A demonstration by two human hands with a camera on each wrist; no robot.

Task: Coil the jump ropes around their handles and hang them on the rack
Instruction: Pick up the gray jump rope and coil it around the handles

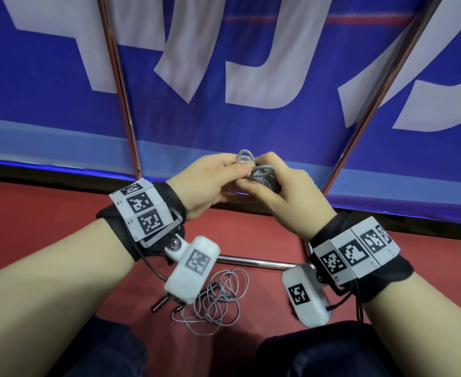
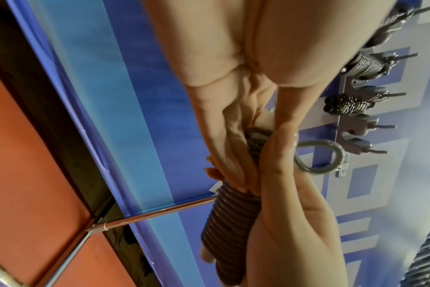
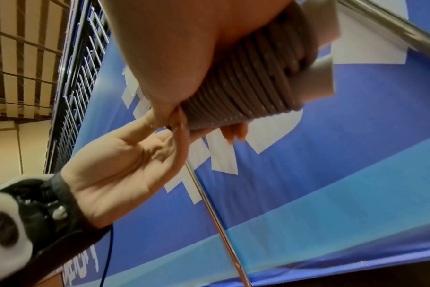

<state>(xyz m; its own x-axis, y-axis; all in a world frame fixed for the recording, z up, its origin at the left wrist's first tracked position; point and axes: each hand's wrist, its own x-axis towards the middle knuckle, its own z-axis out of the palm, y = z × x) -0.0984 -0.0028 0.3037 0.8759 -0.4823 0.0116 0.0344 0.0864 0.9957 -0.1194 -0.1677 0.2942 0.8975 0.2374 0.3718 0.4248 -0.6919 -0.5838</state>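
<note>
The coiled jump rope (image 1: 262, 176) is a grey cord wound in tight, even turns around its handles, forming a ribbed cylinder; at its far end a few loose loops of the same grey cord stick up between the fingertips. It sits between the two hands, held up in front of the person's chest. The left hand (image 1: 207, 183) has its fingers and thumb curled round the loose-loop end, pinching the cord. The right hand (image 1: 283, 198) wraps round the wound body, thumb over the turns, as the right wrist view shows from below.

Below the hands, on the red floor (image 1: 60, 213), lies a second jump rope (image 1: 215, 300), uncoiled, its thin grey cord in a loose tangle with a metal handle end poking out to the left.

Beyond the hands stands a blue banner (image 1: 223, 126) with large white characters, cut off and unreadable. In the left wrist view, a rack (image 2: 351, 108) past the fingers carries several wound ropes on its hooks. The wristbands bear black-and-white square markers and the printed labels "L1" and "L2" on the left one.
</note>
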